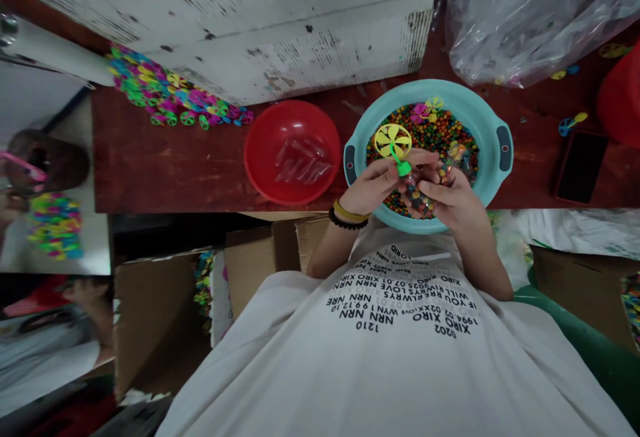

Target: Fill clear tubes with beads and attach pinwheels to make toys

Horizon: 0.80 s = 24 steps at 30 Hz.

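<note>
Clear candy tube [419, 198] w/ green cap [404, 169], yellow pinwheel [393, 140]

1. Small clear bead-filled plastic tube [419, 198], over teal round plastic basin [450, 88]: mostly hidden by left hand [373, 187] and right hand [453, 200].
2. Red round plastic container [623, 94], right of basin: cut by frame edge.
3. Clear plastic tubes [300, 160] in red plastic bowl [265, 124], left of basin: blurred, count unclear.

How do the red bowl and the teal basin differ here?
The red bowl is smaller than the teal basin. The basin has grey handles; the bowl has none. The bowl holds a few clear pieces; the basin is full of coloured beads. The left hand and right hand hold a pinwheel tube over the basin, not the bowl. Both are round and sit on the table.
</note>
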Motion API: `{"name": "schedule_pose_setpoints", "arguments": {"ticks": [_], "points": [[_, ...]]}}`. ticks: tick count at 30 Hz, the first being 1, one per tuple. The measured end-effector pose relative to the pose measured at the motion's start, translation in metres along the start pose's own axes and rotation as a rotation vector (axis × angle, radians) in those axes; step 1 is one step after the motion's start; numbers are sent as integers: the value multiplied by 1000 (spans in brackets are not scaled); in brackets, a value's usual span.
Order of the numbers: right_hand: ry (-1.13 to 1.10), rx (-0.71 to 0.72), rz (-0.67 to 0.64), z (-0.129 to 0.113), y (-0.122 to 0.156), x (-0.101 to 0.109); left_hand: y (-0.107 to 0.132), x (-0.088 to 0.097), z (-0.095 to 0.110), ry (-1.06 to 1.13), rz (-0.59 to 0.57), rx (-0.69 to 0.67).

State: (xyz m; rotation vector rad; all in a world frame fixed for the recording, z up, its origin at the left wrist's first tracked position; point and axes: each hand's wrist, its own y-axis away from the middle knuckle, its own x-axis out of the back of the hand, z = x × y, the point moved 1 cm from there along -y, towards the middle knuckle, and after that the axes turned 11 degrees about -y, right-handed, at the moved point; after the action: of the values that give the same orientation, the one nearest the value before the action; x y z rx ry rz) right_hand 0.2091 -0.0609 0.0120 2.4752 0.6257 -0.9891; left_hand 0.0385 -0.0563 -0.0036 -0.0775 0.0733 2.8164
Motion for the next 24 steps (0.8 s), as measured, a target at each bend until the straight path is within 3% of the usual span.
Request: {"name": "schedule_pose_setpoints", "arguments": {"ticks": [1,3,6,8,11,14,16,21,24], "points": [[-1,-4,0,-1,0,1,-1,2,-1,-24,8,10],[93,70,65,-2,0,5,-2,3,-1,-109,140,9],[427,289,236,-3,2,10,2,-3,1,-196,345,-27],[619,377,292,-4,4,10,5,-9,1,-163,387,-29],[538,289,186,-2,5,7,7,-9,0,-57,328,10],[235,86,10,0,5,5,8,-3,1,10,105,29],[160,54,-8,1,5,6,7,-2,2,-10,44,29],[448,299,217,-3,8,9,4,-20,3,-182,287,-50],[389,243,206,-4,10,8,8,-28,8,-247,301,-105]]}}
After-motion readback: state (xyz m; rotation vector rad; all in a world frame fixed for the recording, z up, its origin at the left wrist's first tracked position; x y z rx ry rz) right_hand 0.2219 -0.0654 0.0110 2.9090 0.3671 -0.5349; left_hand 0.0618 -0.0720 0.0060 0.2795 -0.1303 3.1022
